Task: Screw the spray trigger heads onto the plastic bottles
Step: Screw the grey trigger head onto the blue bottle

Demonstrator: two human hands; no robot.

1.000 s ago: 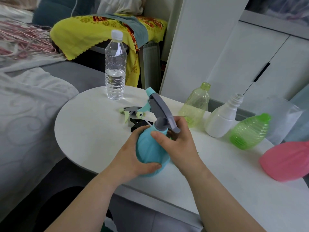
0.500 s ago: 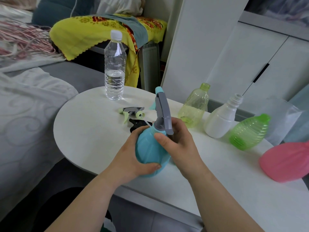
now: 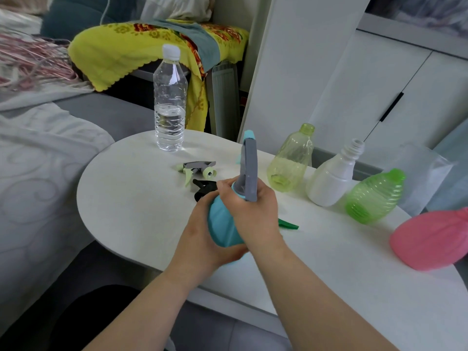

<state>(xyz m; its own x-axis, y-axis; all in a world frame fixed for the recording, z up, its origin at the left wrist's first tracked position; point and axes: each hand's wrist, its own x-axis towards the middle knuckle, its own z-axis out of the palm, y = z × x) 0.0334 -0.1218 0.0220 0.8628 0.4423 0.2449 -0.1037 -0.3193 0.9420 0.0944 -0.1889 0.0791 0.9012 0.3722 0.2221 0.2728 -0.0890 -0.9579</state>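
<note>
My left hand (image 3: 200, 239) grips the round body of a teal bottle (image 3: 222, 228) held just above the white table (image 3: 131, 198). A grey and teal trigger head (image 3: 249, 168) stands on the bottle's neck, nozzle pointing away from me, and my right hand (image 3: 253, 211) is wrapped around its collar. Behind my hands lie a pale green trigger head (image 3: 197, 169) and a black one (image 3: 202, 190). A dark green part (image 3: 288, 224) pokes out from behind my right hand. Without heads are a yellow-green bottle (image 3: 291, 160), a white bottle (image 3: 331, 178), a green ribbed bottle (image 3: 374, 196) and a pink bottle (image 3: 430, 239).
A clear water bottle (image 3: 170, 102) with a white cap stands at the table's far edge. A clear plastic bag (image 3: 425, 171) sits behind the green bottle. A bed (image 3: 38, 153) is on the left, white cabinets (image 3: 379, 84) on the right.
The trigger head has turned on the bottle: its nozzle swung from pointing left to pointing straight away from me. My right hand shifted its grip round the collar. The left hand stayed put.
</note>
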